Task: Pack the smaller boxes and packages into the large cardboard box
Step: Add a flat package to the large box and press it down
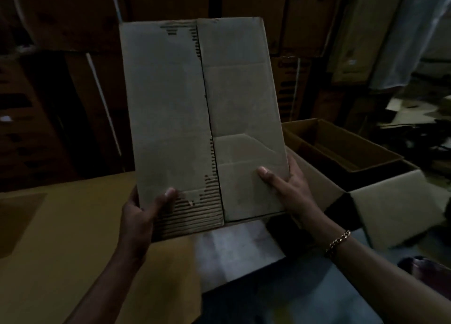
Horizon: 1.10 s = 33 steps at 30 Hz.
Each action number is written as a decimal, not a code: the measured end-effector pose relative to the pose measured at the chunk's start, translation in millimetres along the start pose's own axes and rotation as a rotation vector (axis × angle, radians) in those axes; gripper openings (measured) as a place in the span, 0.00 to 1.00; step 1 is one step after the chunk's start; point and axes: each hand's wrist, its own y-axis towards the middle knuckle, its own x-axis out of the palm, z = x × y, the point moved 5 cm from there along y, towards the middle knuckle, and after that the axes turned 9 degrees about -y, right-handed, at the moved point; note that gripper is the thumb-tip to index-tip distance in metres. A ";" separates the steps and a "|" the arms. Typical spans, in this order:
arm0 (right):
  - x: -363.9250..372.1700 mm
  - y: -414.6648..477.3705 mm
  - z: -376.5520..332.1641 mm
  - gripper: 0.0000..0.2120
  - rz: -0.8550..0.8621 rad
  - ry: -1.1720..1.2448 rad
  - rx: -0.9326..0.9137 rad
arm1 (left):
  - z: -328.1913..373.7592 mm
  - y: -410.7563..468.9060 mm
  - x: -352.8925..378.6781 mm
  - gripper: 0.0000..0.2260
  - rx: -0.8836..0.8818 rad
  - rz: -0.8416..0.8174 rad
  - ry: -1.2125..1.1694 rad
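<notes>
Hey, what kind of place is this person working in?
Probably a dim storeroom or warehouse: stacked cartons fill the back wall, a large open box stands at right, and a worn carton is held up in front.

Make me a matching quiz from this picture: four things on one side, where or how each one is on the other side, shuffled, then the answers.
Things
1. held cardboard box
2. gold bracelet
3. large open box
4. left hand

Places or states
A. round the wrist of the right hand
B. flaps spread outward, low on the right
C. lifted up, flaps closed, outer paper torn at one corner
D. grips the torn lower corner, thumb on the box face

Pairs: 1-C, 2-A, 3-B, 4-D
</notes>
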 end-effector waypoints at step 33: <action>-344.3 258.3 -15.3 0.25 0.284 -0.354 -0.160 | -45.3 208.8 430.8 0.12 0.028 -0.326 -0.165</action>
